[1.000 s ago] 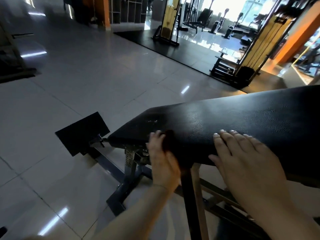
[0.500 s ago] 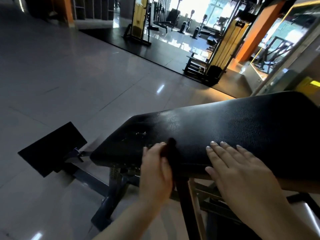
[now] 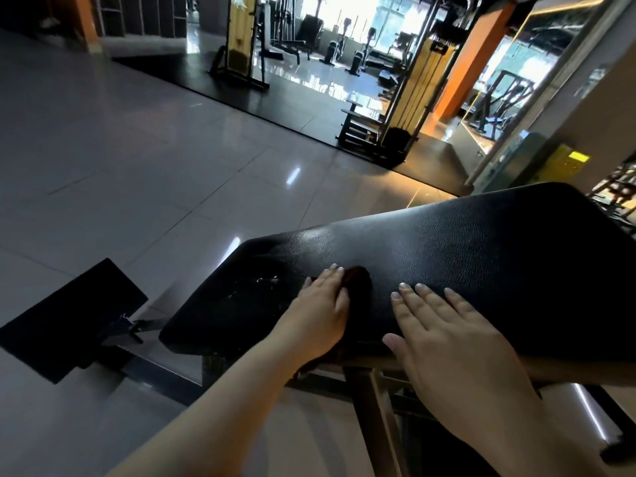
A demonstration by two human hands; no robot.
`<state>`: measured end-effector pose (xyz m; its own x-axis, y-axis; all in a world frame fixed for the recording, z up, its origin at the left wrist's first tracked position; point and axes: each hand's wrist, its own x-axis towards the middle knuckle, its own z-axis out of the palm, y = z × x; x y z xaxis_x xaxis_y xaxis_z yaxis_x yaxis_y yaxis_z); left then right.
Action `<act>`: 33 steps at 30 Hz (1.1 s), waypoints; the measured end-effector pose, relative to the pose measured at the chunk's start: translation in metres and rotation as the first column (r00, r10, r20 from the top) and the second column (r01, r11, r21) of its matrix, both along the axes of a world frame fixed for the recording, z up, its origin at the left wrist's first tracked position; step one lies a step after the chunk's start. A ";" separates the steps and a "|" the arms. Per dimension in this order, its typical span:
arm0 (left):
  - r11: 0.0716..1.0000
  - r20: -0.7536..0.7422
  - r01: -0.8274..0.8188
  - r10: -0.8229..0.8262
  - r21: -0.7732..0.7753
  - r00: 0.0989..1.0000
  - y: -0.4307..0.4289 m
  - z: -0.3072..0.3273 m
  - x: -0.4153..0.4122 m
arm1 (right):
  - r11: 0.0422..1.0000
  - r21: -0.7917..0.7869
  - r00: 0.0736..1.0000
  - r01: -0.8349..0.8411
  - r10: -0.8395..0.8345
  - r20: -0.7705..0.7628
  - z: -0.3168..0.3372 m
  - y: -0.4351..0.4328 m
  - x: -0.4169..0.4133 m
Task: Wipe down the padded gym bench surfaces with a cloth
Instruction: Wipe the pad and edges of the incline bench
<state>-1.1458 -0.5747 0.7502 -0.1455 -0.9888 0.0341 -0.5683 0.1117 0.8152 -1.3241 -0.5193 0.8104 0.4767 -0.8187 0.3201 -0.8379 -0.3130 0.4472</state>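
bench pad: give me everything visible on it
The bench pad is black, grained like vinyl, with rounded corners, and slopes up to the right on a metal frame. Whitish scuffs mark its lower end. The left hand presses a dark cloth on it; the right hand lies flat beside.

Bare forearms; L hand (image 3: 320, 313) + R hand (image 3: 454, 342), short nails.

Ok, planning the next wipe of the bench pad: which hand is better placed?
Probably left: the left hand presses the cloth onto the pad; the right hand lies flat, holding nothing.
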 end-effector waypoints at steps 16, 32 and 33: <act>0.996 0.098 -0.021 0.013 0.082 0.995 -0.054 0.010 -0.027 | 0.983 0.024 0.966 0.182 -0.183 0.184 -0.003 -0.007 0.009; 0.928 0.014 0.330 -0.332 -0.171 0.943 -0.060 -0.007 -0.004 | 0.954 0.068 0.933 0.293 -0.301 0.196 -0.022 -0.036 0.036; 0.905 -0.015 0.379 -0.389 -0.193 0.921 -0.057 -0.011 0.006 | 0.944 0.084 0.923 0.319 -0.330 0.197 -0.024 -0.041 0.042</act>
